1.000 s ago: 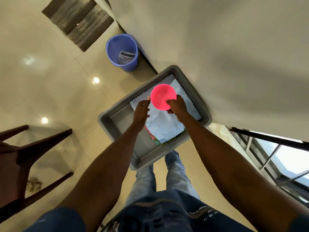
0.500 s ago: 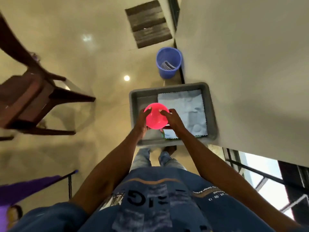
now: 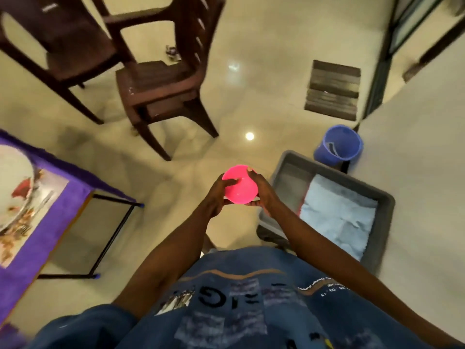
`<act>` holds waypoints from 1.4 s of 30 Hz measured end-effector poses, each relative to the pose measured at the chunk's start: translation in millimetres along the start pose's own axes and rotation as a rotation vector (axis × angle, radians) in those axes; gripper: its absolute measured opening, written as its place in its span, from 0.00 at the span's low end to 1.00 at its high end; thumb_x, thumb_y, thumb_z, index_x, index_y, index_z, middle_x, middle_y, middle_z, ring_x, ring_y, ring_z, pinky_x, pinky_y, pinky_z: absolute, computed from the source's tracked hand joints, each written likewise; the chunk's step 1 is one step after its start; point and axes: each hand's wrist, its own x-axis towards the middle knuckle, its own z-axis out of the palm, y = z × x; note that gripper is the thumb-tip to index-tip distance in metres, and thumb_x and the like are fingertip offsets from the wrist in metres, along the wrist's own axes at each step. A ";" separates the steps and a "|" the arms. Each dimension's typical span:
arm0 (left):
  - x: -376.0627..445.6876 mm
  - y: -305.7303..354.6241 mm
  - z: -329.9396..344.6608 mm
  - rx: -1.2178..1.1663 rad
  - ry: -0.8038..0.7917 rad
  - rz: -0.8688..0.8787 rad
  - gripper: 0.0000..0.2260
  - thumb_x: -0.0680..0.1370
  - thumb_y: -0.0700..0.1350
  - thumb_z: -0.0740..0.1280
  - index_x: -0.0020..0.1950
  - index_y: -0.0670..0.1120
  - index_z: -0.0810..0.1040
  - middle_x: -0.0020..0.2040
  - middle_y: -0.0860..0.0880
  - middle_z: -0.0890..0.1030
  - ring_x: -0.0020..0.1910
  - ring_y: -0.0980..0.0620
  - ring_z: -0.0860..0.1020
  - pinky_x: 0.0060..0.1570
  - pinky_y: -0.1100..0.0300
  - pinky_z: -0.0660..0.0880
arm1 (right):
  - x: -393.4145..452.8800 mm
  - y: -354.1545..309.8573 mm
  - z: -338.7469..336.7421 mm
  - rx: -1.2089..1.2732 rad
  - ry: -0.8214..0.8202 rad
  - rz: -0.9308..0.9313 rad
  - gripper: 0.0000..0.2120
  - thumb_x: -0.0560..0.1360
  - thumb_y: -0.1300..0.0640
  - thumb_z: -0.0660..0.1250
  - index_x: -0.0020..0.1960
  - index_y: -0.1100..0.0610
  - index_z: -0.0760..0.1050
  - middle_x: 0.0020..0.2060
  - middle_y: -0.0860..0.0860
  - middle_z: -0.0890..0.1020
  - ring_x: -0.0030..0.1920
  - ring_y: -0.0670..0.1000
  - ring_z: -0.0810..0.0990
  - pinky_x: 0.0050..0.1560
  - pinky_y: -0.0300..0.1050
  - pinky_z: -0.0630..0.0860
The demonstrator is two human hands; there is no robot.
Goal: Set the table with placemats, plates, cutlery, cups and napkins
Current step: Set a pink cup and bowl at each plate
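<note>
Pink cup (image 3: 240, 185) held in mid-air above floor, between desk and grey bin. Left hand (image 3: 216, 195) and right hand (image 3: 263, 195) cup its sides, fingers curled round it. Grey bin (image 3: 382, 222) at right holds light-blue cloth (image 3: 337, 215). Purple-covered desk (image 3: 57, 210) at left carries white plate (image 3: 12, 187) on placemat (image 3: 47, 195).

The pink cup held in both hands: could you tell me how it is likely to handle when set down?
The pink cup looks like thin plastic, so probably light and not fragile. Its glossy, rounded wall may be slippery, and it might tip easily.
</note>
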 end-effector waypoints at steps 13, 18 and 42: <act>-48.1 17.8 -241.8 -0.537 0.349 0.024 0.33 0.70 0.74 0.61 0.63 0.51 0.78 0.61 0.43 0.81 0.58 0.36 0.79 0.57 0.36 0.76 | 15.9 -21.9 245.6 -0.423 -0.301 -0.154 0.25 0.76 0.36 0.64 0.65 0.50 0.70 0.61 0.54 0.76 0.55 0.55 0.78 0.46 0.52 0.83; -68.1 26.6 -290.9 -0.729 0.428 0.194 0.27 0.73 0.67 0.66 0.64 0.50 0.78 0.62 0.43 0.79 0.60 0.37 0.78 0.51 0.40 0.79 | 19.2 -39.5 322.5 -0.574 -0.426 -0.201 0.33 0.71 0.31 0.64 0.66 0.53 0.70 0.59 0.55 0.78 0.54 0.55 0.80 0.44 0.51 0.83; -14.2 161.5 -393.2 -1.447 0.819 0.615 0.31 0.68 0.62 0.69 0.67 0.47 0.75 0.67 0.39 0.75 0.65 0.34 0.74 0.60 0.33 0.72 | 126.2 -191.2 528.4 -0.945 -0.806 -0.371 0.31 0.78 0.30 0.52 0.45 0.57 0.78 0.42 0.57 0.83 0.41 0.56 0.81 0.39 0.49 0.77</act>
